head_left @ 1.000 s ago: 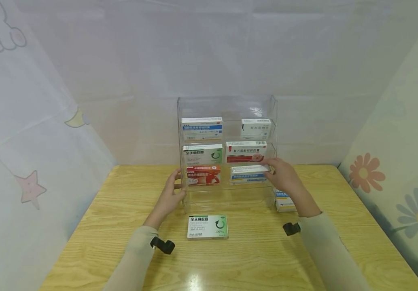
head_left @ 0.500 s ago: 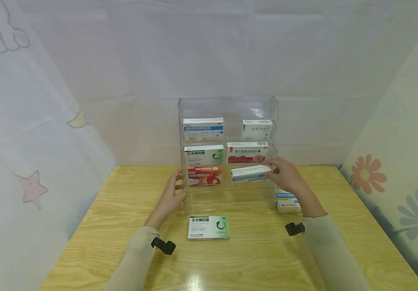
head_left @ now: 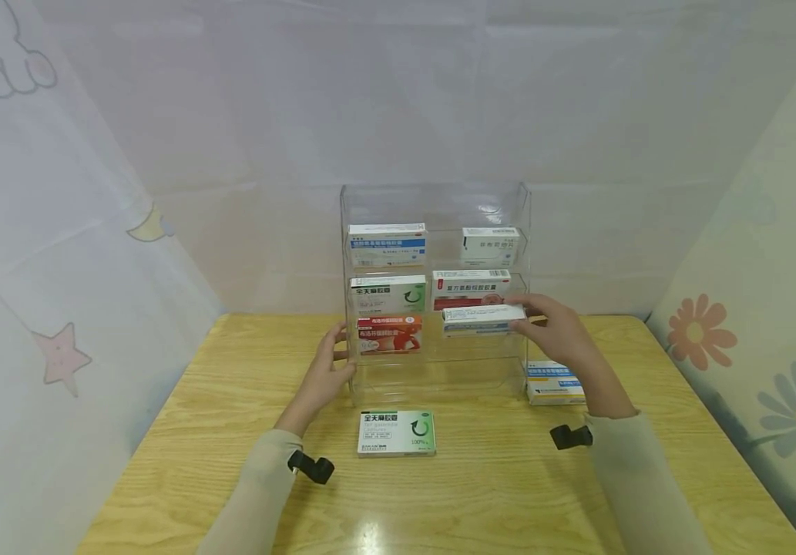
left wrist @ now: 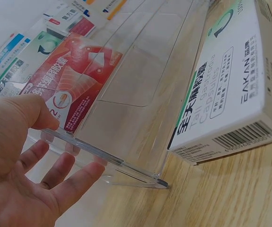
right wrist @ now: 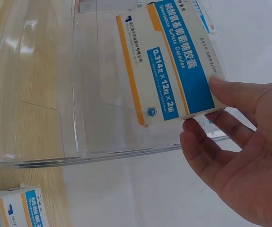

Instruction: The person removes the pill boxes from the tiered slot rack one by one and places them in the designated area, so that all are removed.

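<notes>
A clear acrylic display rack (head_left: pixel 432 379) stands on the table, with medicine boxes on its tiers. At its left edge my left hand (head_left: pixel 324 378) holds the side panel, thumb on the near face and fingers behind. My right hand (head_left: pixel 555 333) pinches the end of a white, blue and orange medicine box (head_left: pixel 482 322) between thumb and fingers. That capsule box (right wrist: pixel 169 61) is tilted in front of the rack's right half, overlapping the lower part of a red-and-white medicine box (head_left: pixel 470 287). A red medicine box (left wrist: pixel 76 80) sits in the tier near my left thumb.
A white-and-green capsule box (head_left: pixel 396 433) lies flat on the wooden table (head_left: pixel 467 493) in front of the rack. Another blue-and-white box (head_left: pixel 553 385) stands right of the rack. Higher tiers hold a green-and-white box (head_left: pixel 387 295), a blue-banded box (head_left: pixel 387 247) and a small white box (head_left: pixel 489 247).
My right hand has lifted the blue-and-white medicine box upward and slightly right from the third row of boxes. My left hand stays at the rack's left edge.
</notes>
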Available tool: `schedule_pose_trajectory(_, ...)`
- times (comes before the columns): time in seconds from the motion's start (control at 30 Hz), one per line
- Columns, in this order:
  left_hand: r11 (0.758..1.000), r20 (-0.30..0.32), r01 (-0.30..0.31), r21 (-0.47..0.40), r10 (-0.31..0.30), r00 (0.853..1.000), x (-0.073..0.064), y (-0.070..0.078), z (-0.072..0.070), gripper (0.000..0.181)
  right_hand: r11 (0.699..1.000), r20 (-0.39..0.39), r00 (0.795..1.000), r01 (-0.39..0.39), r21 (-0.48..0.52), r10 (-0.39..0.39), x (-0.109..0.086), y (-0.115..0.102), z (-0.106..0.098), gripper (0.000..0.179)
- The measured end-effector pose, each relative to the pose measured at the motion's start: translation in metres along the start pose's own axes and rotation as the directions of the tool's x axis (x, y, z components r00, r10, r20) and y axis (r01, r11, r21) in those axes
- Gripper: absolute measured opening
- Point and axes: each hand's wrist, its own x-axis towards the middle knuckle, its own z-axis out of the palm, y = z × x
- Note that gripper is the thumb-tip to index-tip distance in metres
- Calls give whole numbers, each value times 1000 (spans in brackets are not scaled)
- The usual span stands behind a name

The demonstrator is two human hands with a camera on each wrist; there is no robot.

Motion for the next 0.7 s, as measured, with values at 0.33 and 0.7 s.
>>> schedule_pose_trajectory(0.33,1000,2,7,-3,-7,1000,-1,1,1,78,997,-32,999,38,66,-36,-10,-4,0,46)
schedule_pose_trajectory(0.7,1000,-3,4,-3,-4,1000,-1,1,1,78,995,23,1000,-18,103,15,-27,5,8,49)
